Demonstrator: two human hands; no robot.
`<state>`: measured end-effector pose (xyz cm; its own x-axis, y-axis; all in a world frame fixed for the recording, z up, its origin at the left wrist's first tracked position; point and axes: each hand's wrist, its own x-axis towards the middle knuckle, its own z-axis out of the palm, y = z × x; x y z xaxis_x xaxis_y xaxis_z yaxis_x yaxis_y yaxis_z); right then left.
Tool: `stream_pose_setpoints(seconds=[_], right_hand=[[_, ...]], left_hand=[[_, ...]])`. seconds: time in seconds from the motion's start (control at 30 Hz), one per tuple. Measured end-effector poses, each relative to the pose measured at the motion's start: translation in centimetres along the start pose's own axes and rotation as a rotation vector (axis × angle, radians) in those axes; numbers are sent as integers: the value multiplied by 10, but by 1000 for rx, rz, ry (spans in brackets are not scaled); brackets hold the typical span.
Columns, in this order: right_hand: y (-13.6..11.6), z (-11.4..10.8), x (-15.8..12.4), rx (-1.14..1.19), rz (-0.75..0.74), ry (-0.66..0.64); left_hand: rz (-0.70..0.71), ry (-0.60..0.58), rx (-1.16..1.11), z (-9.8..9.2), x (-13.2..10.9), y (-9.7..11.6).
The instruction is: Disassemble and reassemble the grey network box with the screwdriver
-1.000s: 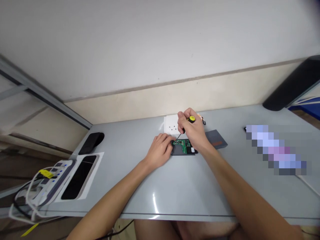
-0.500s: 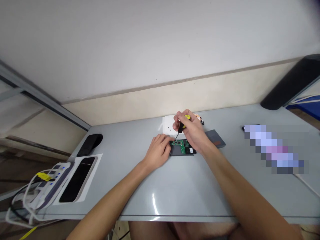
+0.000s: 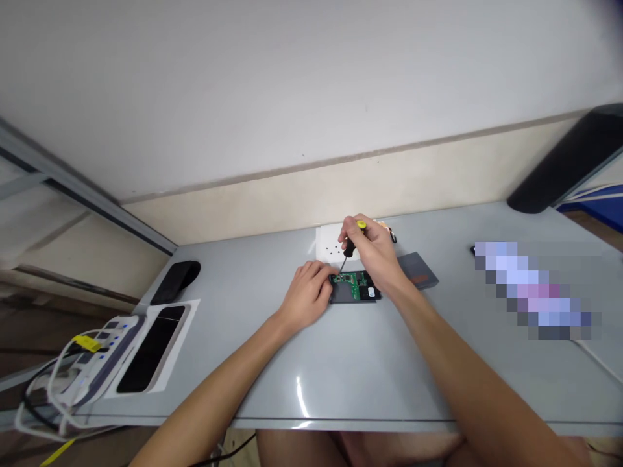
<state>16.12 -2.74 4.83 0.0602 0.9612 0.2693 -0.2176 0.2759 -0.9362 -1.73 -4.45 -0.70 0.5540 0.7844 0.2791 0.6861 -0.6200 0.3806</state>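
An opened drive case [image 3: 343, 295] with a green circuit board [image 3: 355, 284] in it lies flat on the grey table. My left hand [image 3: 307, 295] grips the case's left end, fingers bent over its edge. Above the board, my right hand [image 3: 372, 250] is closed around a screwdriver [image 3: 349, 246] with a black and yellow handle. The screwdriver slants down, its tip at the board's upper left corner near my left fingertips; the exact contact is too small to see. Several tiny dark screws [image 3: 331, 250] sit on a white sheet [image 3: 322, 237] behind the case.
A flat dark cover [image 3: 417, 269] lies right of the case, partly behind my right wrist. Further right is a blurred-out phone-like device [image 3: 530, 288] with a cable. On the left are a phone [image 3: 152, 350], a black item [image 3: 175, 282] and a power strip [image 3: 104, 357] with cables.
My right hand has turned slightly about the screwdriver, and the handle stands a little more upright. More screws on the white sheet show. My left hand and the case stay put.
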Motion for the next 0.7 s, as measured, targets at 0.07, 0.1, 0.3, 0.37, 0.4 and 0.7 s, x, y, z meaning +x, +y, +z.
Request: stream_pose_setpoints(seconds=[0.07,0.1,0.3,0.37,0.4,0.7], right_hand=[[1,0,0,34,11,26],[2,1,1,50,17,41],[4,5,3,81,36,68],[1,4,2,182,79,12],[-1,3,1,232,105,-29],[0,2,0,211,91,24]], left_hand=[[7,4,-4,0,0,0],[9,5,-5,0,0,0],[1,2,-7,0,0,-1],[-2,1,-10,0,0,-1],[-3,1,-11,0,0,-1],[-9,4,-23,0,0,0]])
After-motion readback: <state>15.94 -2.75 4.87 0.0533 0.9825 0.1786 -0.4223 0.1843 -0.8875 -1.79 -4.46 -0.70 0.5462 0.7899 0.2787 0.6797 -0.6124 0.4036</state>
